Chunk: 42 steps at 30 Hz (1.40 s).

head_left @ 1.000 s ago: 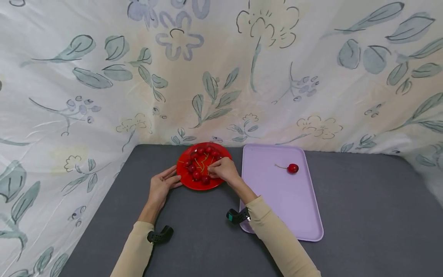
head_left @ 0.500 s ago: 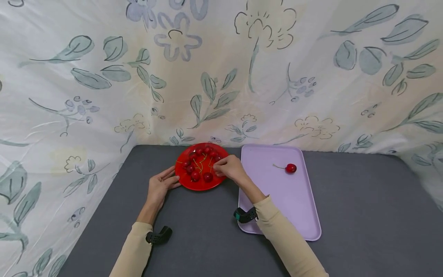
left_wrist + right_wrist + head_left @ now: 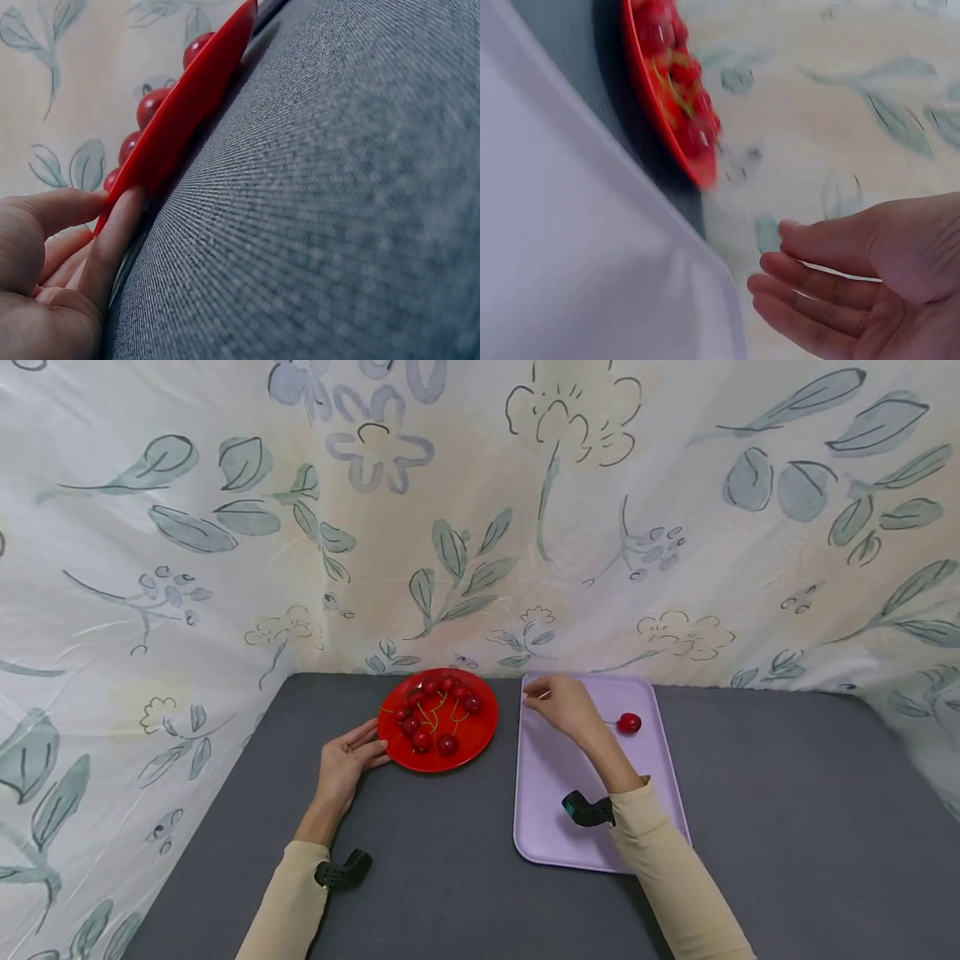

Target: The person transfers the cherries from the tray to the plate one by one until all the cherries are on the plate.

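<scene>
A red plate (image 3: 480, 739) bearing several cherries (image 3: 447, 744) with green stems lies toward the back of the table. My left hand (image 3: 345, 770) holds its left rim; in the left wrist view the thumb (image 3: 71, 208) is over the edge and a finger lies along the underside. Above the back left corner of a lilac tray (image 3: 551, 827) is my right hand (image 3: 566, 703). The right wrist view shows its fingers (image 3: 817, 281) loosely bent, nothing between them and the thumb. One cherry (image 3: 628, 723) lies on the tray, its stem partly behind the right hand.
The table has a dark grey cloth (image 3: 435, 868). A floral curtain (image 3: 480, 468) rises right behind the plate and tray. A narrow strip of cloth separates plate and tray. Each wrist wears a black band (image 3: 588, 810).
My right hand has left the cherries on the plate and moved right, over the tray, without a cherry. A cherry at the plate's front has shifted slightly. The left hand stays at the rim.
</scene>
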Each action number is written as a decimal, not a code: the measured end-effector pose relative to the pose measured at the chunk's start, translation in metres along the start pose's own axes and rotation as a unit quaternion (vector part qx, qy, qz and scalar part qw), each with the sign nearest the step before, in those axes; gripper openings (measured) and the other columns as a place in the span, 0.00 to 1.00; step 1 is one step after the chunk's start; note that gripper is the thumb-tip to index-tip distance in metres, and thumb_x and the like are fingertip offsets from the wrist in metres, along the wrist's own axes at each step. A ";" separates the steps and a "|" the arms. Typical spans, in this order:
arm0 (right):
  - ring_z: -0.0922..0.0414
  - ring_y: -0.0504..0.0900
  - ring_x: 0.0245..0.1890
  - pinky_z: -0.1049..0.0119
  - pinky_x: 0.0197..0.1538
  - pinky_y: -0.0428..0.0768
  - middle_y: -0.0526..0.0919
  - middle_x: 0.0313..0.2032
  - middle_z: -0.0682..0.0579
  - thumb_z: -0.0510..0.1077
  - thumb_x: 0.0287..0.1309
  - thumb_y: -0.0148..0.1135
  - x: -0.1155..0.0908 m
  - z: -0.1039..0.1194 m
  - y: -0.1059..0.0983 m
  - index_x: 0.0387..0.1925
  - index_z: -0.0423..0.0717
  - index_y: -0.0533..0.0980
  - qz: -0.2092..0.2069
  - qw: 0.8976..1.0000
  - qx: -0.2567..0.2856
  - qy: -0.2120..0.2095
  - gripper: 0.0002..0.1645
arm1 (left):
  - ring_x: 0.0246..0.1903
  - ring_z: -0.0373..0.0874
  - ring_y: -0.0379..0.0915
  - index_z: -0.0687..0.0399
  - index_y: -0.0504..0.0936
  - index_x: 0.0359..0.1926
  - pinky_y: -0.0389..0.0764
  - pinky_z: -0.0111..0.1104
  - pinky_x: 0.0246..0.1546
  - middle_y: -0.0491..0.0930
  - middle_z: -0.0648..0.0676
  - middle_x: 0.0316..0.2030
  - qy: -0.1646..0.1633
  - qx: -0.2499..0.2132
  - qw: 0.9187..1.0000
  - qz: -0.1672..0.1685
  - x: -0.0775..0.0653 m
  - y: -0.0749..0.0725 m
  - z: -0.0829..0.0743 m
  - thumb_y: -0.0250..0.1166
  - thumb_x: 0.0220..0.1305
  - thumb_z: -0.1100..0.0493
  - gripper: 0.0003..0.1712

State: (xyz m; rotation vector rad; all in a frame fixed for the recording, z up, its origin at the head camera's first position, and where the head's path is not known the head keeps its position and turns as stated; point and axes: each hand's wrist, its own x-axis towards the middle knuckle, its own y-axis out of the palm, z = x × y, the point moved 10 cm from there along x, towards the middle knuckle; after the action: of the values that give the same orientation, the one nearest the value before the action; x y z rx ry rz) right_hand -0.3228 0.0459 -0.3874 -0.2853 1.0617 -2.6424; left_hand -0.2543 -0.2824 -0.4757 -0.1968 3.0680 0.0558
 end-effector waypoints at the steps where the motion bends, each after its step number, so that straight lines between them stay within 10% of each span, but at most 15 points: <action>1: 0.46 0.84 0.43 0.54 0.47 0.84 0.86 0.42 0.40 0.38 0.61 0.65 -0.001 -0.003 -0.007 0.48 0.32 0.82 -0.004 1.000 -0.027 -0.004 0.16 | 0.41 0.40 0.84 0.64 0.68 0.69 0.86 0.35 0.42 0.70 0.65 0.64 -0.001 0.000 1.000 0.000 0.000 0.000 0.000 0.63 0.66 0.68 0.31; 10: 0.42 0.82 0.45 0.48 0.52 0.80 0.84 0.43 0.36 0.36 0.57 0.68 -0.011 -0.044 -0.034 0.48 0.26 0.79 0.050 0.995 -0.085 -0.024 0.20 | 0.41 0.40 0.84 0.64 0.68 0.69 0.86 0.35 0.42 0.70 0.64 0.64 -0.004 -0.005 1.000 0.000 0.000 0.000 0.002 0.63 0.66 0.67 0.31; 25: 0.46 0.83 0.37 0.52 0.42 0.82 0.87 0.32 0.42 0.33 0.54 0.69 -0.021 -0.084 -0.042 0.32 0.33 0.86 0.022 0.991 -0.133 0.002 0.05 | 0.41 0.40 0.84 0.64 0.69 0.68 0.86 0.36 0.42 0.71 0.64 0.63 -0.002 -0.004 1.000 -0.004 0.002 0.000 0.002 0.62 0.66 0.69 0.29; 42: 0.51 0.85 0.29 0.60 0.34 0.86 0.87 0.33 0.40 0.36 0.59 0.68 -0.022 -0.084 -0.051 0.39 0.32 0.84 -0.004 0.998 0.026 0.057 0.09 | 0.39 0.41 0.85 0.62 0.68 0.68 0.86 0.35 0.42 0.71 0.63 0.64 -0.002 0.010 1.000 -0.011 0.001 0.000 0.000 0.62 0.66 0.69 0.30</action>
State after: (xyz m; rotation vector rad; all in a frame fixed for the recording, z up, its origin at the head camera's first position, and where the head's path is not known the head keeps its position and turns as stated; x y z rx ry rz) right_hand -0.3353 0.1430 -0.4133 -0.1301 1.0266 -2.7171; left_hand -0.2550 -0.2822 -0.4760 -0.2275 3.0607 0.0247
